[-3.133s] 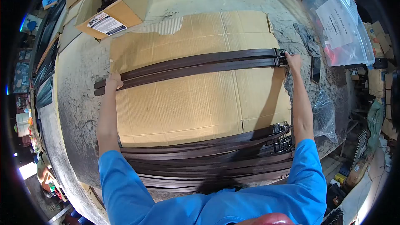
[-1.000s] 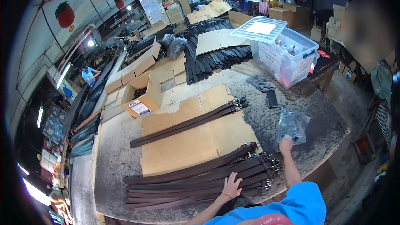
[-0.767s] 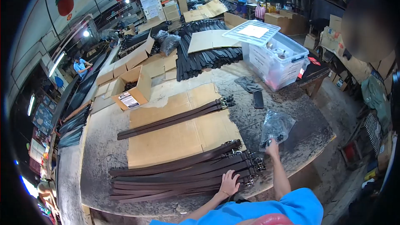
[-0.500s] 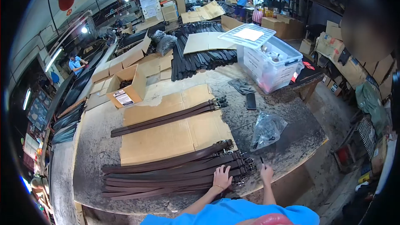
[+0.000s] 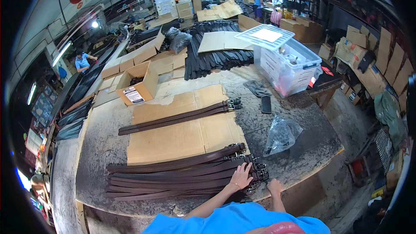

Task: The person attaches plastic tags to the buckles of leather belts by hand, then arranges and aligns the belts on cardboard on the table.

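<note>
Dark brown belts (image 5: 169,182) lie in a layered pile along the table's near edge, their metal buckles (image 5: 261,172) bunched at the right end. My left hand (image 5: 241,176) rests on the belts beside the buckles, fingers spread. Just right of the buckles, my right hand (image 5: 274,186) is closed around a thin dark tool, which is mostly hidden now. Farther up, a smaller bundle of brown belts (image 5: 182,118) lies across a flat cardboard sheet (image 5: 173,141).
A clear plastic bag (image 5: 281,136) and a phone (image 5: 265,104) lie on the table's right side. Behind them stands a clear plastic bin (image 5: 281,69). An open cardboard box (image 5: 136,84) sits at the back left, near many black straps (image 5: 212,39). A person in blue (image 5: 81,62) works at far left.
My left hand has slid right toward the buckles. My right hand has moved down and slightly left, and the thin dark tool that stuck up from it no longer shows clearly. The view has shifted slightly.
</note>
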A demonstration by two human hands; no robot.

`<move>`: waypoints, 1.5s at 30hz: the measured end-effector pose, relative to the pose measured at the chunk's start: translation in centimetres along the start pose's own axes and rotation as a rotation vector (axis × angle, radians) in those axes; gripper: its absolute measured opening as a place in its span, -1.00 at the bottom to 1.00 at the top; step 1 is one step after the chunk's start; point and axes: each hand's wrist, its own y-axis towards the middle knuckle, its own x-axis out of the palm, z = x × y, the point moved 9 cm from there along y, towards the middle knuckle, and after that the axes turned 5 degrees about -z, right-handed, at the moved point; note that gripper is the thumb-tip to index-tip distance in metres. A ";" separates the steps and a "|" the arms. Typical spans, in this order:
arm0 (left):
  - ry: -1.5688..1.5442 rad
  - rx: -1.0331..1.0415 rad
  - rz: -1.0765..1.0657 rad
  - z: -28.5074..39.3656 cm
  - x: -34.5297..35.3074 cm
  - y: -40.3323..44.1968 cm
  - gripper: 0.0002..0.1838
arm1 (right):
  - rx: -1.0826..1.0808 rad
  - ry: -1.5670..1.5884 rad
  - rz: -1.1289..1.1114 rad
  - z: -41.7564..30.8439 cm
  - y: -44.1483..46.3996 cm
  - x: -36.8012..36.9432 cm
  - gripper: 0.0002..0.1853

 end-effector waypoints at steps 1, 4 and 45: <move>-0.009 -0.030 -0.006 -0.3 0.2 0.3 -0.27 | -0.010 -0.003 -0.004 -0.2 0.1 -0.3 -0.67; 0.064 -0.023 -0.063 0.7 0.1 1.4 -0.33 | -0.185 -0.087 -0.152 -1.1 0.6 0.5 -0.80; -0.571 0.147 0.172 3.5 -16.1 -3.6 -0.80 | -0.212 -0.240 -0.649 1.9 8.9 3.1 -0.82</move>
